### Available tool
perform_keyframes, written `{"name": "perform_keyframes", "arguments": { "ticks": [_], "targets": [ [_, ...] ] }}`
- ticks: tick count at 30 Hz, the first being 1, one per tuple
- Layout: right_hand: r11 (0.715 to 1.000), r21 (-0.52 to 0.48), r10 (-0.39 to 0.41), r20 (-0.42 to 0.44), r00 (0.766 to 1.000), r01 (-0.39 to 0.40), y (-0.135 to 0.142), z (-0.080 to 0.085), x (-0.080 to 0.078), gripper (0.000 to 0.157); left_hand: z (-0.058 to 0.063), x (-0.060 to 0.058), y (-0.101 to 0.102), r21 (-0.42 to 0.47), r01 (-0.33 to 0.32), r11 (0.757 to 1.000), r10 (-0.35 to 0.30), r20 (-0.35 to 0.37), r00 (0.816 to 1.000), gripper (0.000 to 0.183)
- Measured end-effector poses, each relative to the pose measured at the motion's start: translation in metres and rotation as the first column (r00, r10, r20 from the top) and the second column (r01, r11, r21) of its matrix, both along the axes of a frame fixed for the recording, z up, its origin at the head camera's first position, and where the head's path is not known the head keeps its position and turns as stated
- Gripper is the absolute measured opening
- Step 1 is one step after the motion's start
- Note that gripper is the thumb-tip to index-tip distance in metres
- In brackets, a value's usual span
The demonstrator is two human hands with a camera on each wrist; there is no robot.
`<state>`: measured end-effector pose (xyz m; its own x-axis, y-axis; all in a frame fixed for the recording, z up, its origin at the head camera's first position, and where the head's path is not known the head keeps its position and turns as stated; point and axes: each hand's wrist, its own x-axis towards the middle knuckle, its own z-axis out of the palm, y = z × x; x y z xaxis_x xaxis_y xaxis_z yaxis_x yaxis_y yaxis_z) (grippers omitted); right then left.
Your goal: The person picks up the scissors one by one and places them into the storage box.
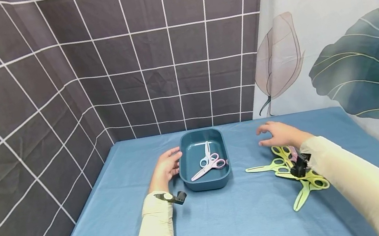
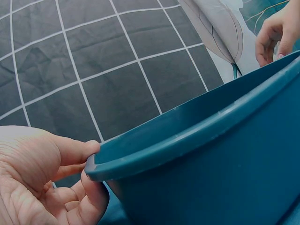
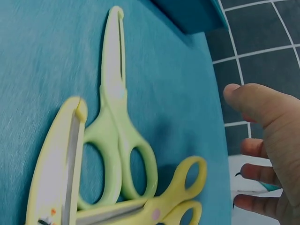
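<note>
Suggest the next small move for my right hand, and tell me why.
I'd probably bring the right hand to the green scissors whose blade points toward the blue bin: that hand is empty, that blade lies clear of the yellow scissors, and the left hand pinches the bin's rim, with white-bladed scissors already inside.

Blue table (image 1: 230, 224) with bin (image 1: 208, 184), scissors (image 3: 115, 110)

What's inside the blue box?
White scissors with pink and blue handles lie in the box. They overlap, so I can't tell how many pairs there are. Whatever is right underneath them is covered up.
</note>
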<state>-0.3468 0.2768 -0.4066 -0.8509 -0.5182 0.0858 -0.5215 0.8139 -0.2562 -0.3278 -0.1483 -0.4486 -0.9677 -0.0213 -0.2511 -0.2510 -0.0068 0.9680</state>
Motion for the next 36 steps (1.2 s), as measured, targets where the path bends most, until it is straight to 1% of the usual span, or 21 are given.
{"name": "perform_keyframes", "arguments": {
  "ticks": [6,13,19,23,27,36],
  "targets": [
    [0.999,0.05,-0.016,0.057,0.998,0.013,0.012,-0.007,0.004,0.049,0.001,0.0,0.0,0.0,0.003,1.0,-0.003,0.001,1.0,0.041],
    [0.998,0.06,-0.03,0.089,0.996,0.025,0.023,-0.013,0.008,0.055,0.001,0.0,0.001,-0.002,-0.004,1.0,0.004,0.002,1.0,0.04],
    [0.996,0.08,-0.05,0.103,0.993,0.041,0.029,-0.016,0.011,0.057,0.0,0.0,0.0,-0.003,-0.005,1.0,0.005,-0.002,1.0,0.041],
    [0.995,0.084,-0.067,0.138,0.988,0.055,0.03,-0.018,0.014,0.056,0.0,0.001,0.0,-0.006,-0.002,1.0,0.002,0.0,1.0,0.041],
    [0.995,0.082,-0.067,0.161,0.985,0.054,0.028,-0.019,0.017,0.056,0.001,0.002,0.0,-0.01,0.002,1.0,-0.002,0.002,1.0,0.042],
    [0.998,0.061,-0.033,0.152,0.988,0.024,0.026,-0.02,0.019,0.054,0.002,0.002,0.0,-0.013,-0.004,1.0,0.004,0.001,1.0,0.042]
  ]
}}
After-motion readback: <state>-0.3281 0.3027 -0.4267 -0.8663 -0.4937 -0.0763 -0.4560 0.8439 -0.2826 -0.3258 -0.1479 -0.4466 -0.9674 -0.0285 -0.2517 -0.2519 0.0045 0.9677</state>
